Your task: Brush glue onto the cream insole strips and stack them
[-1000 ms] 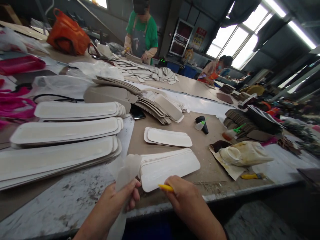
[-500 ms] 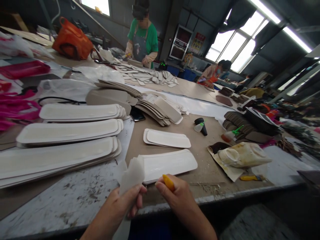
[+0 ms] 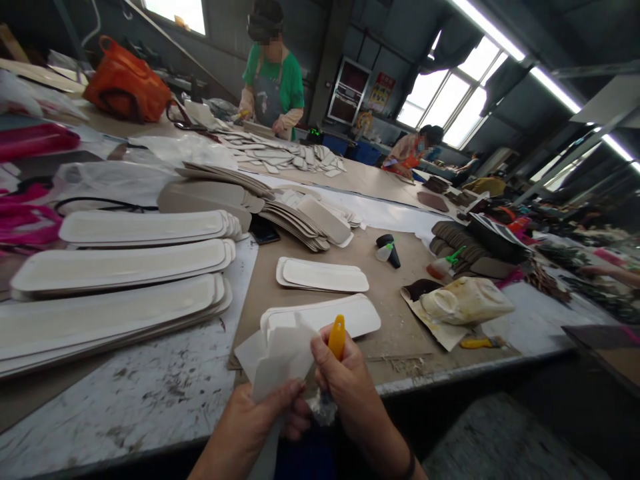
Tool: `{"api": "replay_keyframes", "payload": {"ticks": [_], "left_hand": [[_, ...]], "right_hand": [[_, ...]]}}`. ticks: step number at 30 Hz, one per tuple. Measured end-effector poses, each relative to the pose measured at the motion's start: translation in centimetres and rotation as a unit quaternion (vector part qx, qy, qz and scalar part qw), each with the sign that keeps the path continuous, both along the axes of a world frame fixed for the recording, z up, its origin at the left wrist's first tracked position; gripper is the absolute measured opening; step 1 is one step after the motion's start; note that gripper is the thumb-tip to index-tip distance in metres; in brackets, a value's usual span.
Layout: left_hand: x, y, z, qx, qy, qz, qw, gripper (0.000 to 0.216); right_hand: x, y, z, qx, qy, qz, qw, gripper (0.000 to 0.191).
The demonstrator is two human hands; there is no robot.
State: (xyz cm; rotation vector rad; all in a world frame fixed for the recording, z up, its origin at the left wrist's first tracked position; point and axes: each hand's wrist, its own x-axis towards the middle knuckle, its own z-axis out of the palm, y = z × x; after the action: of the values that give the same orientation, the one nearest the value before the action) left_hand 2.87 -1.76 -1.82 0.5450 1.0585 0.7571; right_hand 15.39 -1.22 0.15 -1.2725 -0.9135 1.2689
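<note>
Several thin off-white strips (image 3: 280, 353), fanned at the top, are gripped in my left hand (image 3: 270, 410), their lower ends hanging past the table edge. My right hand (image 3: 345, 373) is closed around a yellow-handled brush (image 3: 338, 337), handle up, its lower end pointing down below the fist. The thumb and fingers of that hand are at the right edge of the fanned strips; whether they pinch one I cannot tell. Just behind lies a stack of long white rounded pieces (image 3: 357, 317), partly hidden by the strips. A smaller white stack (image 3: 325, 275) lies beyond it.
Long rounded pieces in stacks (image 3: 120, 260) lie at the left. A stained yellowish container (image 3: 470, 300), another yellow-handled brush (image 3: 480, 343) and a bottle with a green nozzle (image 3: 443, 265) are at the right. A person in green (image 3: 273, 80) works across the table.
My right hand has moved up to the strips, and the brush has turned more upright. The strips in my left hand have fanned out wider. The view has shifted slightly right.
</note>
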Motion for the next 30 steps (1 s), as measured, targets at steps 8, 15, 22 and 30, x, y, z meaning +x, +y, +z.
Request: {"api": "replay_keyframes", "payload": {"ticks": [8,15,22,30], "left_hand": [[0.7,-2.0,-2.4,0.014,-0.021,-0.041,0.999,0.045],[-0.6,-2.0,-3.7,0.040,0.032,-0.056,0.997,0.046],[-2.9,1.8,-2.6,0.086,0.219,0.140,0.962,0.047],[-1.6,2.7,0.6,0.026,0.109,0.062,0.992,0.065]], "right_hand": [[2.9,-1.3,-0.1,-0.047,0.042,-0.027,0.998,0.043],[7.3,-0.8,1.8,-0.005,-0.011,-0.128,0.992,0.043],[9.8,0.0,3.0,-0.024,-0.242,0.074,0.967,0.034],[6.8,0.5,3.6,-0.011,-0.228,0.198,0.953,0.027]]}}
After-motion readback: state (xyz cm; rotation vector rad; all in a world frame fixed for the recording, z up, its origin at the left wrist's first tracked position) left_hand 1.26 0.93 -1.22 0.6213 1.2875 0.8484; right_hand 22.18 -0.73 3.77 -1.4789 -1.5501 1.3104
